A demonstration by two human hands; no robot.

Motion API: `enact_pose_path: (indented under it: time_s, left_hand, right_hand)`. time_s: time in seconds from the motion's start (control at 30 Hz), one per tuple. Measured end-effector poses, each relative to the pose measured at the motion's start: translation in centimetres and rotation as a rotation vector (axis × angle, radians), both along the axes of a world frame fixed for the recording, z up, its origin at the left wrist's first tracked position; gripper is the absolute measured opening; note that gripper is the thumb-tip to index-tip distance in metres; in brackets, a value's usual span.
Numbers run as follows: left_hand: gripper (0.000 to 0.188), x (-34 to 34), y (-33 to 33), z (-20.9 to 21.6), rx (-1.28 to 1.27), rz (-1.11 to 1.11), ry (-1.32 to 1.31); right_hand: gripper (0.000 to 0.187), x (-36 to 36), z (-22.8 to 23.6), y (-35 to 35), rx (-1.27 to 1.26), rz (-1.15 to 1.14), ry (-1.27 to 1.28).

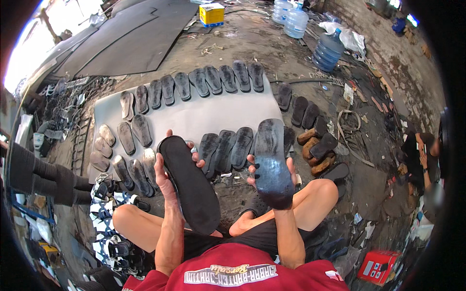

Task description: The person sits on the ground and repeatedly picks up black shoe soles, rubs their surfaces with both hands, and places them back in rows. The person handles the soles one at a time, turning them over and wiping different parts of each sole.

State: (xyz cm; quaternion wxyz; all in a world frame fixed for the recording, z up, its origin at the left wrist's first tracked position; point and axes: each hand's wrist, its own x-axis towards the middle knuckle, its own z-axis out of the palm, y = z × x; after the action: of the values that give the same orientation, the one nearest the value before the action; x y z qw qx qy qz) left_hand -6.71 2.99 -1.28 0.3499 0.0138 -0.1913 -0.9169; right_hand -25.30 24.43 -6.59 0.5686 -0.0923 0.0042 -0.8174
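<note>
1. Left hand (165, 177): closed around the left edge of a black sole (190, 184), which is held up above the lap, its toe end pointing away from the person and its matte face turned to the camera.
2. Right hand (272, 177): closed around a second sole (271, 162), darker and shiny with a grey smear, held upright just beside the first, the two apart and not touching.
3. Grey sheet (194, 116): spread on the floor ahead of the knees; a bare band is left across its middle.
4. Far row of soles (194, 83): laid side by side in an arc along the sheet's far edge.
5. Near row of soles (228, 148): laid along the near edge, partly hidden behind the two held soles.
6. Pale-smeared soles (121, 150): grouped at the sheet's left end.
7. Stacked soles (318, 150): piled on the floor to the right of the sheet.
8. Water bottles (310, 29): three large blue ones stood well apart at the top.
9. Yellow box (212, 14): set on the floor beside dark sheets of material (131, 39).
10. Red crate (377, 266): at the lower right.
11. Another person (424, 155): seated at the right edge.
</note>
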Motion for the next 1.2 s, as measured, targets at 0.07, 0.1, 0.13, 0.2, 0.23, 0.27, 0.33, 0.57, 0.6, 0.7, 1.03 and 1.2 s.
enact_pose_path:
  time_s: [0.07, 0.1, 0.13, 0.2, 0.23, 0.27, 0.33, 0.57, 0.6, 0.7, 1.03, 1.2]
  left_hand:
    - [0.068, 0.4, 0.1, -0.2, 0.073, 0.000, 0.033]
    - [0.069, 0.4, 0.3, -0.2, 0.059, -0.001, 0.033]
    - [0.069, 0.5, 0.5, -0.1, 0.045, 0.001, 0.031]
    - [0.069, 0.4, 1.5, 0.8, 0.077, 0.020, 0.041]
    - [0.071, 0.6, 1.5, 0.6, 0.036, 0.048, 0.028]
    - [0.071, 0.7, 1.8, 1.1, 0.042, 0.080, 0.022]
    - [0.072, 0.4, 2.1, 1.8, 0.056, 0.056, 0.111]
    - [0.082, 1.5, 3.9, 3.8, -0.062, 0.084, 0.098]
    - [0.084, 1.4, 4.1, 4.1, -0.061, 0.077, 0.131]
    - [0.091, 1.4, 4.2, 3.8, -0.098, 0.013, 0.154]
    - [0.101, 1.0, 4.8, 4.3, -0.066, -0.001, 0.108]
    - [0.100, 0.9, 4.8, 4.4, -0.052, -0.004, 0.100]
  right_hand:
    - [0.116, 1.3, 1.1, -0.7, -0.025, 0.038, -0.041]
    - [0.113, 1.6, 1.4, -0.8, -0.009, 0.050, -0.034]
    - [0.110, 2.1, 1.5, -1.0, 0.006, 0.064, -0.026]
    - [0.099, 3.8, 3.4, -1.6, 0.177, -0.037, 0.168]
    - [0.088, 4.7, 4.8, -1.4, 0.249, -0.069, 0.307]
    - [0.084, 6.1, 6.6, -1.3, 0.402, -0.164, 0.485]
    - [0.071, 7.8, 9.1, -0.8, 0.576, -0.327, 0.823]
    - [0.064, 12.3, 12.5, -1.6, 0.757, -0.849, 1.865]
    - [0.066, 12.8, 11.9, -1.7, 0.776, -0.927, 1.919]
    - [0.067, 13.4, 11.5, -2.0, 0.764, -0.913, 1.989]
    - [0.067, 13.8, 10.6, -2.6, 0.768, -0.905, 1.950]
    - [0.067, 13.7, 10.5, -2.7, 0.780, -0.885, 1.921]
